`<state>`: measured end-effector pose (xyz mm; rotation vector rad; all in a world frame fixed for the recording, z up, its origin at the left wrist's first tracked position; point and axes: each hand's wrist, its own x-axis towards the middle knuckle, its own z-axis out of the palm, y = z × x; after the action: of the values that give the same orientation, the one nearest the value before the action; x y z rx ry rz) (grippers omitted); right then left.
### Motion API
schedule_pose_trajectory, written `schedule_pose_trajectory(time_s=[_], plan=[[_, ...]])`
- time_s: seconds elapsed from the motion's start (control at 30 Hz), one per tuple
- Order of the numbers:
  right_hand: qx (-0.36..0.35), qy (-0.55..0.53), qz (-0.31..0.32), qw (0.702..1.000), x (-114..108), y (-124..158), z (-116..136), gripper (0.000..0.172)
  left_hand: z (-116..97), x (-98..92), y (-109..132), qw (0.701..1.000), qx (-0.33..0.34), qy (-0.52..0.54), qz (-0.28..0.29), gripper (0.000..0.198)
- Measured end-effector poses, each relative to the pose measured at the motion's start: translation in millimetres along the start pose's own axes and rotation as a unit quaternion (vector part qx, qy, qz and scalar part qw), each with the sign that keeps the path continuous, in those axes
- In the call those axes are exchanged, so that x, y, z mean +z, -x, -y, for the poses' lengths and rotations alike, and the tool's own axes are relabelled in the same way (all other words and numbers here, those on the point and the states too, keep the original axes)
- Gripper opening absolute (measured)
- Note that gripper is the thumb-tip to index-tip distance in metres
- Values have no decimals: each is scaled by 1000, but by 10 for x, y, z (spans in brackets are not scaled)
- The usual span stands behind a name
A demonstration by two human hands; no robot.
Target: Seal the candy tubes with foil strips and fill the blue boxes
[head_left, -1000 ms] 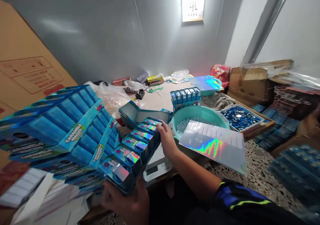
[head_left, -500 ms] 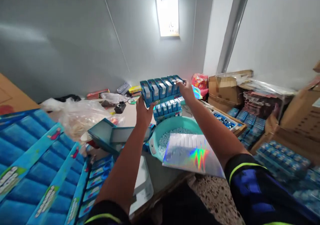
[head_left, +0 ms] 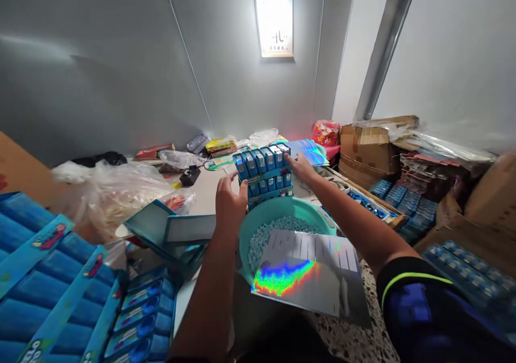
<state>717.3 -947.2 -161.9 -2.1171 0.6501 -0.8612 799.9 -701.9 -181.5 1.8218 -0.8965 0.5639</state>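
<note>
left hand (head_left: pixel 229 204): just behind the basin's (head_left: pixel 290 206) far-left rim. Fingers curled up against the left end of the top row of boxes (head_left: pixel 262 161), thumb side toward the camera, gripping that end.
right hand (head_left: pixel 300 168): behind the basin's far rim, right of the left hand. Fingers pressed to the right end of the same row, so the row is clamped between both hands.
top row of boxes: small blue boxes side by side, directly behind the basin, sitting on the lower row of boxes (head_left: pixel 269 186) and touching it.
basin: teal, round, holds pale pellets (head_left: pixel 264 236).
shiny sheet (head_left: pixel 310 277): rainbow foil, lies across the basin's near rim, covers part of the pellets.
second shiny sheet (head_left: pixel 308 150): behind the basin, just past the right hand.
open carton (head_left: pixel 157 226): blue, left of the basin, near it.
plastic bag (head_left: pixel 113 191): clear, further left of the basin, behind the carton.
display packs (head_left: pixel 44 277): blue, stacked well left of the basin, at the near edge.
cardboard boxes (head_left: pixel 368 145): far right of the basin, by the wall.
</note>
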Motion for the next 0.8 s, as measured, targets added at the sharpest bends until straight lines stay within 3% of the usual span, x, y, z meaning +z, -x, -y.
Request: schedule_pose_trajectory(time_s=[0.03, 0.1, 0.17, 0.27, 0.33, 0.4, 0.43, 0.5, 0.57, 0.67, 0.73, 0.8], plan=[[-16, 18, 14, 1000, -72, 209, -29, 45, -97, -66, 196, 999, -17, 16, 24, 31], [-56, 61, 69, 994, -179, 725, -113, 39, -223, -167, 603, 987, -33, 39, 155, 28], [-123, 218, 208, 945, -217, 1269, -218, 35, -247, -188, 937, 957, -63, 52, 278, 35], [-118, 317, 317, 886, -168, 1878, -341, 35, -174, -91, 1194, 926, -149, 80, 339, 53], [-111, 312, 330, 884, -128, 2073, -352, 37, -125, -17, 1245, 915, -190, 100, 343, 62], [-114, 280, 309, 902, -137, 2137, -291, 39, -108, -5, 1265, 914, -189, 119, 340, 68], [-115, 257, 290, 915, -167, 2143, -230, 39, -112, -35, 1273, 923, -177, 128, 318, 69], [-120, 200, 235, 944, -268, 2157, -42, 38, -137, -183, 1296, 951, -160, 145, 222, 72], [-138, 128, 164, 968, -380, 2222, 233, 35, -177, -446, 1335, 961, -166, 176, 136, 76], [-192, 22, 60, 979, -450, 2455, 712, 30, -265, -996, 1493, 937, -185, 244, 167, 54], [-220, -36, 41, 974, -387, 2654, 958, 28, -342, -1383, 1707, 935, -198, 246, 164, 36], [-244, -106, 85, 960, -219, 2820, 1082, 26, -425, -1729, 1999, 941, -240, 215, 101, 37]])
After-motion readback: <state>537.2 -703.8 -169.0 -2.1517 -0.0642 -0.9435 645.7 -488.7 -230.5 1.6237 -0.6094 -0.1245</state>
